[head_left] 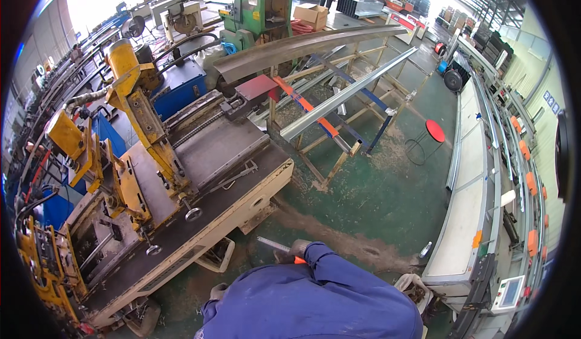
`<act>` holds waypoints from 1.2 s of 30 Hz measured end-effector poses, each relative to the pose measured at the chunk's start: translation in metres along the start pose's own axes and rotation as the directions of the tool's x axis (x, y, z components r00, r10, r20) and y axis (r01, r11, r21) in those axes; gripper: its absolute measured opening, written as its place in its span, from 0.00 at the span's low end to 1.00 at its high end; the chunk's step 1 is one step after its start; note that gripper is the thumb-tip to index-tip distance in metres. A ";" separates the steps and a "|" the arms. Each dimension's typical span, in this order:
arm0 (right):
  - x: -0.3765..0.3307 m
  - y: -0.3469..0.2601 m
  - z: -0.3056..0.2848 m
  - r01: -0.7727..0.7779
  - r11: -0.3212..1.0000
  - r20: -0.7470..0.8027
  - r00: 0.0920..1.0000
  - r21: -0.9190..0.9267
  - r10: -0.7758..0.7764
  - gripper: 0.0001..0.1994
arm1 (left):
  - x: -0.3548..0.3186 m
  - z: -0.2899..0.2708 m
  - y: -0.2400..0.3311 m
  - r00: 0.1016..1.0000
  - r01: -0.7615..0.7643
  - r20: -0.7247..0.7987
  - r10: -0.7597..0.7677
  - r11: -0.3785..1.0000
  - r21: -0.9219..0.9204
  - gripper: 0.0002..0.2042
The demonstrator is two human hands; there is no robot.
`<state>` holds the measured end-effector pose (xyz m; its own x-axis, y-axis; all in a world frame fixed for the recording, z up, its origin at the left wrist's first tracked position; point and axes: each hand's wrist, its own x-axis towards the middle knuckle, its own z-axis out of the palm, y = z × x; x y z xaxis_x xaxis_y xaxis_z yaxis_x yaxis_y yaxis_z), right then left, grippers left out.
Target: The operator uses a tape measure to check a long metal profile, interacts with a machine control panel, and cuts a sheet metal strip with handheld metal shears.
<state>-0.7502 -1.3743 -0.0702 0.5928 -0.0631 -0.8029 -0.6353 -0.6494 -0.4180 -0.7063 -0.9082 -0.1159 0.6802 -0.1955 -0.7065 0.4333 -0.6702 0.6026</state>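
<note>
My right hand [299,248], in a grey-brown glove, is closed on a tape measure; its orange case [299,260] shows just below the fingers. A silver measuring blade [272,243] sticks out to the left, above the floor beside the machine. My left hand [218,291], also gloved, pokes out at the left of the blue jacket [302,303] near the machine's lower side. The sleeve hides most of it, so its fingers cannot be made out.
A long machine [242,200] with yellow heads [145,109] fills the left. Ahead, a long galvanized profile [351,92] lies across a metal frame [330,172]. A red stool [434,131] and a bottle [425,249] stand near the long white-panelled machine [460,230] on the right.
</note>
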 end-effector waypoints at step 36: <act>0.001 -0.008 -0.014 -0.052 0.997 0.034 0.998 -0.063 0.055 0.30 | 0.041 0.014 -0.048 0.997 0.069 -0.003 -0.072 0.968 -0.243 0.25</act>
<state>-0.7373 -1.3800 -0.0618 0.5401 -0.0725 -0.8385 -0.6331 -0.6915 -0.3480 -0.7081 -0.8940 -0.1792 0.6490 -0.1448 -0.7468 0.6098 -0.4879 0.6246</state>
